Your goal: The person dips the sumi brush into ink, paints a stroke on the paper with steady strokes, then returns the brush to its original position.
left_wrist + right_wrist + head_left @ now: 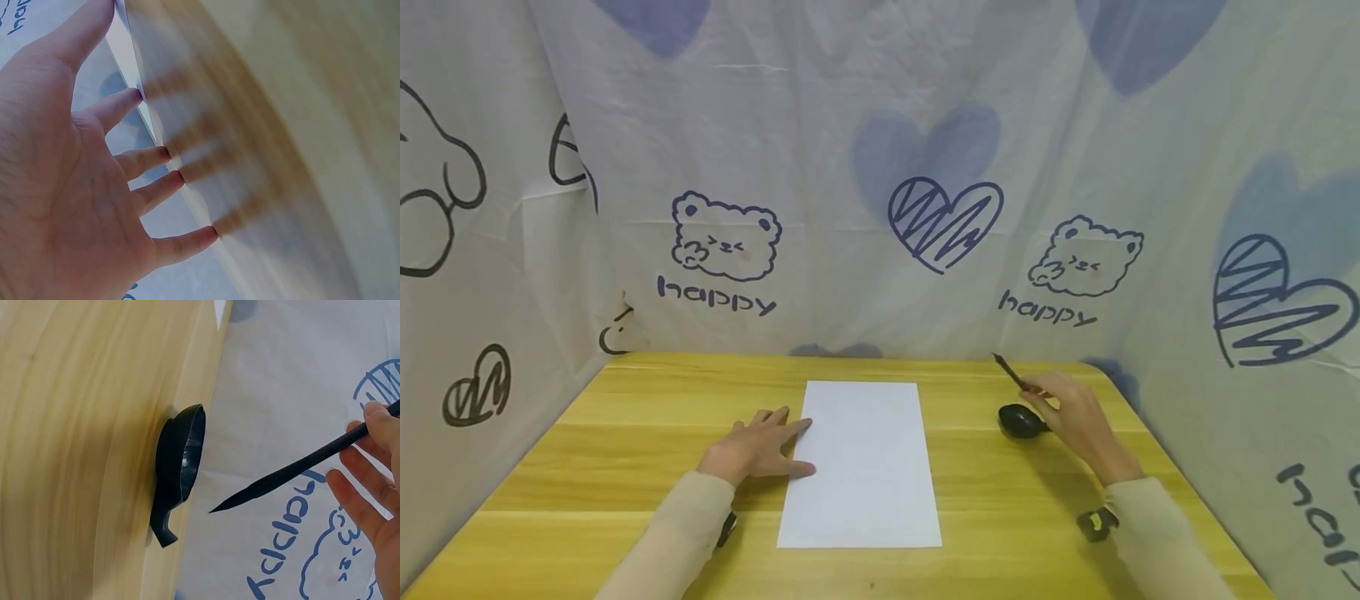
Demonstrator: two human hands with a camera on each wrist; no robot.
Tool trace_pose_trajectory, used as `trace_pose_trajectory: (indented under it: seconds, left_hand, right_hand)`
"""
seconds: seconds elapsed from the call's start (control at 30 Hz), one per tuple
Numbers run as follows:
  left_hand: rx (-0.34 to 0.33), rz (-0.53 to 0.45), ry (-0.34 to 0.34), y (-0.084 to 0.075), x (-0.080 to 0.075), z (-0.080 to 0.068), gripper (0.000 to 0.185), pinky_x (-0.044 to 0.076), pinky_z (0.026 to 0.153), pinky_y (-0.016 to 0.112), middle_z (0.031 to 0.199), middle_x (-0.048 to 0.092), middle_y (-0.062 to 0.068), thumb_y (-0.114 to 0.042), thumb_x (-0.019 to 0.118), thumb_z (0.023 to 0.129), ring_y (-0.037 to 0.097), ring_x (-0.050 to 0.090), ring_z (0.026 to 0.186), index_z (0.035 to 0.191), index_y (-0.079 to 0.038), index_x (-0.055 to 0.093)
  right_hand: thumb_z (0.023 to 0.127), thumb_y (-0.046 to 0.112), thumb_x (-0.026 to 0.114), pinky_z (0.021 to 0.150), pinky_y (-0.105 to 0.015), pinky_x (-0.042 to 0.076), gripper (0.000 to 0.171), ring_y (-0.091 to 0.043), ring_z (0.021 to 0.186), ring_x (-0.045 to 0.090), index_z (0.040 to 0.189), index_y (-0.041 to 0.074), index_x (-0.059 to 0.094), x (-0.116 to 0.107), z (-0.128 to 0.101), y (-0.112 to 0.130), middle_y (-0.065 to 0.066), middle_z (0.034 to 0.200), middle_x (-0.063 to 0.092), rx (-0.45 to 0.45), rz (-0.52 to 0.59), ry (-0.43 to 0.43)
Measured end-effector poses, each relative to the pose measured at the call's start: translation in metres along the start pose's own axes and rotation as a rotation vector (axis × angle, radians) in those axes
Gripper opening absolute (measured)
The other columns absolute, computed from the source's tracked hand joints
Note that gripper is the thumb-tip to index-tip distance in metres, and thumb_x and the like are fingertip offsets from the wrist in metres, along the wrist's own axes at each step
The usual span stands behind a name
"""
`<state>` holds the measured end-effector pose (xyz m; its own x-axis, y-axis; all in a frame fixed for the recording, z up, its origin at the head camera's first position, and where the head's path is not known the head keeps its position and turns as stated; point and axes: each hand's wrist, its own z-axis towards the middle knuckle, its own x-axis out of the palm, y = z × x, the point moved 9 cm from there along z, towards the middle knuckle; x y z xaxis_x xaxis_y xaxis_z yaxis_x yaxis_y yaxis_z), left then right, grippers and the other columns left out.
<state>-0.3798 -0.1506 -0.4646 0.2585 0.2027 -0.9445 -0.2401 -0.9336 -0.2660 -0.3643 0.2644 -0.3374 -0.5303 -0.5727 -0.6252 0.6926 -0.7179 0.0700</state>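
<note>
My left hand (756, 450) lies flat, fingers spread, on the left edge of the white paper sheet (861, 462); my right hand (1075, 417) pinches a black pointed brush (281, 477) above the small black dish (1021, 421) far right on the yellow wooden table (625, 467); drips could blot if I swing it loaded.

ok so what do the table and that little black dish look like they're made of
The table looks like wood or a wood-look laminate: yellow, with long grain streaks and a smooth, faintly shiny top. The black dish seems moulded plastic, possibly glazed ceramic: an even black, a soft sheen along its thin rim, and a small spout-like handle.
</note>
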Motion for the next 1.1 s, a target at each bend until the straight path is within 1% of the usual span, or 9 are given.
trace_pose_trajectory:
  seconds: [0.13,0.2,0.4,0.5,0.67,0.73,0.87,0.93,1.1]
  left_hand:
    - [-0.001,-0.004,-0.002,0.0,0.0,0.0,0.091,0.017,0.118,0.081,0.168,0.029,0.023,-0.07,0.068,0.086,0.051,0.026,0.154,0.159,-0.022,0.042]
    - [0.0,-0.008,-0.001,0.0,-0.001,0.0,0.091,0.017,0.119,0.081,0.168,0.029,0.023,-0.07,0.068,0.086,0.052,0.025,0.154,0.159,-0.022,0.042]
    - [0.0,-0.012,0.012,0.0,0.0,0.0,0.091,0.016,0.118,0.082,0.169,0.027,0.023,-0.069,0.068,0.087,0.051,0.024,0.154,0.159,-0.022,0.041]
    - [0.001,-0.011,0.015,0.0,0.0,0.0,0.091,0.016,0.118,0.082,0.169,0.027,0.023,-0.068,0.069,0.087,0.051,0.024,0.154,0.159,-0.022,0.041]
    - [-0.001,-0.015,0.017,-0.001,0.0,-0.002,0.091,0.016,0.117,0.082,0.169,0.028,0.023,-0.068,0.07,0.086,0.051,0.025,0.154,0.159,-0.021,0.041]
    - [-0.001,-0.019,0.017,-0.001,0.0,-0.002,0.091,0.016,0.117,0.082,0.168,0.028,0.023,-0.067,0.07,0.086,0.052,0.025,0.154,0.159,-0.021,0.042]
    - [0.0,-0.023,0.019,-0.001,0.0,-0.002,0.09,0.015,0.117,0.082,0.168,0.027,0.024,-0.067,0.07,0.086,0.052,0.024,0.154,0.159,-0.021,0.041]
    - [-0.005,-0.021,0.02,0.0,0.001,-0.001,0.09,0.015,0.118,0.081,0.169,0.027,0.023,-0.068,0.069,0.087,0.051,0.023,0.155,0.159,-0.022,0.041]
    - [-0.009,-0.006,0.014,0.002,0.002,0.001,0.09,0.015,0.119,0.08,0.169,0.027,0.022,-0.069,0.067,0.087,0.05,0.024,0.155,0.16,-0.023,0.04]
  right_hand:
    - [0.077,-0.011,0.083,0.065,-0.041,0.064,0.024,-0.026,0.075,0.074,0.097,-0.001,0.076,0.002,0.001,-0.006,-0.013,0.089,0.078,0.076,0.051,-0.013]
    - [0.08,-0.01,0.081,0.066,-0.038,0.064,0.022,-0.026,0.077,0.074,0.099,0.0,0.076,0.002,0.002,-0.008,-0.013,0.089,0.078,0.113,0.064,-0.017]
    - [0.087,-0.007,0.077,0.074,-0.008,0.056,0.021,-0.026,0.082,0.074,0.106,0.002,0.075,0.001,0.003,-0.015,-0.012,0.093,0.079,0.207,0.103,-0.032]
    - [0.088,-0.005,0.076,0.076,0.001,0.05,0.021,-0.028,0.083,0.074,0.108,0.002,0.076,0.001,0.003,-0.017,-0.012,0.094,0.079,0.239,0.12,-0.04]
    - [0.09,-0.003,0.075,0.074,0.002,0.048,0.02,-0.03,0.085,0.075,0.11,0.002,0.076,0.002,0.002,-0.02,-0.014,0.095,0.079,0.291,0.141,-0.048]
    - [0.091,-0.003,0.075,0.073,0.002,0.048,0.021,-0.023,0.084,0.076,0.111,0.002,0.076,0.002,0.002,-0.021,-0.014,0.095,0.079,0.305,0.151,-0.055]
    - [0.091,-0.003,0.074,0.072,0.001,0.051,0.02,0.0,0.085,0.07,0.111,0.001,0.075,0.004,0.001,-0.024,-0.016,0.096,0.079,0.33,0.191,-0.067]
    - [0.093,-0.001,0.072,0.072,-0.002,0.053,0.018,0.004,0.086,0.068,0.112,0.0,0.074,0.006,0.0,-0.027,-0.017,0.095,0.078,0.355,0.223,-0.065]
    - [0.101,0.007,0.065,0.073,-0.008,0.058,0.015,-0.018,0.088,0.075,0.114,0.002,0.069,0.008,-0.005,-0.034,-0.018,0.096,0.077,0.428,0.276,-0.054]
